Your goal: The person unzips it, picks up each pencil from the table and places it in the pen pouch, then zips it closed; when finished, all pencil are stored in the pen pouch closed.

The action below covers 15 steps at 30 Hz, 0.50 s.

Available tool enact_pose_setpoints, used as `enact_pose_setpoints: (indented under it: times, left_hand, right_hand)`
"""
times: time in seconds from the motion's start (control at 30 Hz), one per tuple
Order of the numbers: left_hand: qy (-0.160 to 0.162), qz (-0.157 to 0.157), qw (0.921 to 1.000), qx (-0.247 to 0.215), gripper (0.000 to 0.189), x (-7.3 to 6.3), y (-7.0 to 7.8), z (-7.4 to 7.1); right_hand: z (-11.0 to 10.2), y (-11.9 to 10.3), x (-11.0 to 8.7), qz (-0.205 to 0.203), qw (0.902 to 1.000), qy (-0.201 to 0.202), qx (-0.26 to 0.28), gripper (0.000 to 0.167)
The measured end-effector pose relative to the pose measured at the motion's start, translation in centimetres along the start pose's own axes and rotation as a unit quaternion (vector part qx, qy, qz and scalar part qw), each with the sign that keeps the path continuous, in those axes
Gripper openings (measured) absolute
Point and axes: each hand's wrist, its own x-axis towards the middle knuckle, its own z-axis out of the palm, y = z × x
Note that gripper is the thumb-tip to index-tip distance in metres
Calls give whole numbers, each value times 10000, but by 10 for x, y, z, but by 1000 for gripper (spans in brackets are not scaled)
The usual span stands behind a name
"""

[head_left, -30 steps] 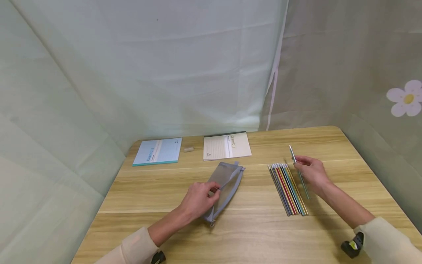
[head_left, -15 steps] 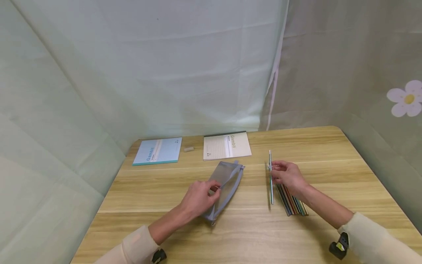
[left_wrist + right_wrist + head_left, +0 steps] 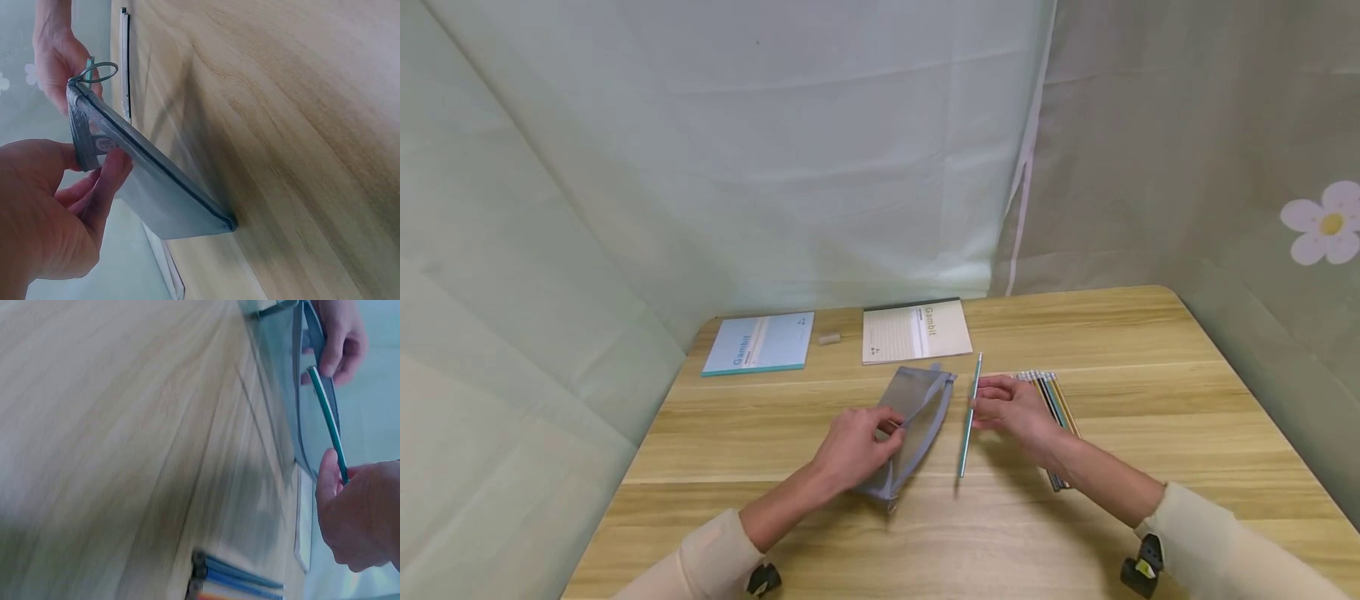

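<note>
A grey mesh zip pouch [image 3: 913,417] stands on the table with its mouth parted. My left hand [image 3: 859,446] pinches the rim of that mouth; in the left wrist view the thumb and fingers grip the zip edge [image 3: 80,131]. Just right of the pouch, my right hand [image 3: 1018,417] pinches a green pencil [image 3: 967,429] between thumb and fingers. In the right wrist view the pencil [image 3: 328,415] slants, one end overlapping the parted mouth. Several pencils [image 3: 1051,392] lie side by side under my right hand and wrist, which partly hide them.
At the back of the wooden table [image 3: 1150,375] lie a blue notebook [image 3: 760,343], a small pale eraser [image 3: 829,339] and a cream notebook [image 3: 917,332]. Cloth curtains [image 3: 820,167] hang behind and along the sides.
My right hand has carried the green pencil leftward, across the row of pencils to beside the pouch, and the pencil's tilt has turned. The left hand keeps its hold on the pouch.
</note>
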Motion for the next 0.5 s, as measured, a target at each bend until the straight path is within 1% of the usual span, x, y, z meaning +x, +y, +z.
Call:
enact_pose_setpoints:
  times: [0.17, 0.27, 0.33, 0.5]
  left_hand:
    - [-32, -58, 10000, -64, 15, 1, 1, 1]
    - [-14, -37, 10000, -59, 15, 2, 2, 1]
    - [-1, -24, 10000, -49, 15, 2, 3, 1]
    - [64, 38, 10000, -36, 14, 3, 5, 2]
  right_hand:
    - [13, 2, 2, 30, 9984, 275, 489, 52]
    - [21, 3, 3, -4, 9963, 431, 740, 51]
    - [26, 4, 3, -36, 9952, 487, 852, 49]
    - [37, 9, 3, -27, 9941, 539, 944, 45]
